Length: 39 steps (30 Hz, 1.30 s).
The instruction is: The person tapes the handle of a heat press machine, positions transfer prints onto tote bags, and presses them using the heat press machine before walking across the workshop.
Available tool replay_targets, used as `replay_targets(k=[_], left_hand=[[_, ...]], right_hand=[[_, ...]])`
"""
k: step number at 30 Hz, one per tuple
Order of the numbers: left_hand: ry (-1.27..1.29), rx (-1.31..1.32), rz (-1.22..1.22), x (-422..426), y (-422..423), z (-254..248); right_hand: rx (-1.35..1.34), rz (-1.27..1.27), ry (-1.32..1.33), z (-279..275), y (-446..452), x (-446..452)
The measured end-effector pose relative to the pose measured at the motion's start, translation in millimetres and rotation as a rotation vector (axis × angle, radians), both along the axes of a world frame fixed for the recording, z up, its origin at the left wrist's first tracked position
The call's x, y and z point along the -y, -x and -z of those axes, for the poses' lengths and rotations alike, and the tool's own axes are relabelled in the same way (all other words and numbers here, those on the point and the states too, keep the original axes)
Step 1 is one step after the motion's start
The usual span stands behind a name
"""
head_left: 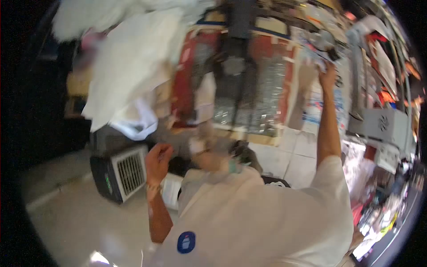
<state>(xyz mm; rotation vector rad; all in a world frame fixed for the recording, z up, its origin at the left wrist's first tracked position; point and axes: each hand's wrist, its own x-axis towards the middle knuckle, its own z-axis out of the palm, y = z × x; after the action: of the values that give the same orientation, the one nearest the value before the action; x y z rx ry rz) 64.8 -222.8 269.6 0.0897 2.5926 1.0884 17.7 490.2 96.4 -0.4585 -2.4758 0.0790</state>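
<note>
My left hand (159,160) hangs by my side with loosely bent fingers and a bracelet at its wrist. Nothing shows in it. It is close to a dark box-shaped device with a white grille (129,172). My right arm stretches far forward, and my right hand (328,74) is closed at a pile of pale, crumpled material (321,41) on the work surface. Motion blur hides what its fingers hold. A small dark object (333,54) lies just beyond the fingertips.
A dark machine arm (240,26) stands over a red-edged panel with clear sheeting (271,89). White fabric (133,66) is heaped at the left. At the right is a grey box (386,129) beside cluttered goods. White tiles (284,155) lie in front of me.
</note>
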Motion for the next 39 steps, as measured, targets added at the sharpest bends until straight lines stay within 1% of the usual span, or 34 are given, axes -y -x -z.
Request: replay_targets(k=[1,2,3,5,7,8,9,10,11,12,13,14,15,16,18,19,21,22,24,25,27,28,30,34,35,37,39], left_hand=[[0.001,-0.045,-0.017,5.6,3.8,3.7],[-0.029,-0.076,-0.039,12.9,9.7,10.3],[-0.066,-0.106,-0.049,19.9,16.5,19.2],[-0.096,-0.123,-0.047,31.2,29.1,40.5],[-0.142,-0.146,-0.028,38.8,42.3,66.6],[-0.098,-0.174,0.047,40.8,46.0,81.6],[-0.054,-0.199,0.124,40.1,48.7,90.5],[-0.069,-0.194,0.133,34.0,49.6,90.4],[-0.098,-0.237,0.103,24.9,49.3,85.4],[-0.126,-0.279,0.074,18.7,50.1,79.2],[-0.137,-0.274,0.086,17.4,51.5,71.9],[-0.126,-0.249,0.126,17.2,53.2,63.6],[-0.114,-0.226,0.170,18.1,56.3,59.9],[-0.122,-0.226,0.194,19.8,60.5,64.6],[-0.351,-0.208,0.147,22.5,66.5,77.2],[-0.357,-0.208,0.169,21.7,72.1,77.5],[-0.296,0.012,0.166,21.1,83.1,76.4],[-0.293,0.010,0.187,21.3,85.8,79.5],[-0.375,0.078,0.160,18.9,88.7,85.4],[-0.374,0.078,0.171,18.8,88.8,83.4],[-0.358,0.178,0.156,16.3,86.6,68.4],[-0.357,0.178,0.160,15.4,85.2,68.8],[-0.505,0.191,0.081,13.0,84.5,70.6],[-0.498,0.274,0.032,12.0,85.4,66.9],[-0.501,0.278,0.024,11.2,84.5,67.2],[-0.506,0.282,0.018,10.9,84.7,70.4],[-0.528,0.332,0.022,11.3,84.0,74.4]], right_hand=[[-0.042,0.084,0.325,-34.6,-6.9,44.0],[-0.056,0.038,0.445,-71.5,-17.4,83.8],[0.013,0.016,0.578,-89.2,-31.1,108.2],[0.269,-0.080,0.899,-121.3,-75.8,151.0],[0.353,-0.171,1.228,-131.4,-129.9,199.5],[0.489,-0.131,1.338,-140.7,-152.7,227.0],[0.600,-0.127,1.462,-137.6,-175.5,249.1],[0.705,-0.153,1.549,-116.9,-200.7,263.8],[0.880,-0.137,1.644,-118.2,-208.1,293.3],[0.995,-0.131,1.686,-93.6,-219.6,317.0],[1.062,-0.257,1.658,-82.5,-219.4,346.2],[0.999,-0.175,1.623,-71.1,-220.6,380.7],[0.870,-0.148,1.495,-43.2,-219.9,413.2],[0.627,-0.321,1.108,-28.3,-211.5,445.8],[0.347,-0.458,0.760,-22.7,-182.4,508.4],[0.316,-0.481,0.771,-28.2,-161.7,532.3],[0.274,-0.551,0.752,-45.0,-123.3,570.8],[0.261,-0.534,0.755,-57.5,-111.4,578.8],[0.105,-0.600,0.590,-82.1,-91.4,587.3],[0.082,-0.594,0.548,-89.2,-83.2,588.7],[0.039,-0.574,0.539,-75.6,-74.1,591.9],[0.000,-0.562,0.530,-70.1,-70.1,593.2],[-0.051,-0.545,0.530,-72.2,-59.3,595.3],[-0.153,-0.484,0.507,-88.2,-44.1,595.2],[-0.155,-0.486,0.508,-85.9,-41.9,596.2],[-0.137,-0.407,0.509,-79.3,-39.2,597.8],[-0.106,-0.374,0.548,-86.1,-39.7,600.1]])
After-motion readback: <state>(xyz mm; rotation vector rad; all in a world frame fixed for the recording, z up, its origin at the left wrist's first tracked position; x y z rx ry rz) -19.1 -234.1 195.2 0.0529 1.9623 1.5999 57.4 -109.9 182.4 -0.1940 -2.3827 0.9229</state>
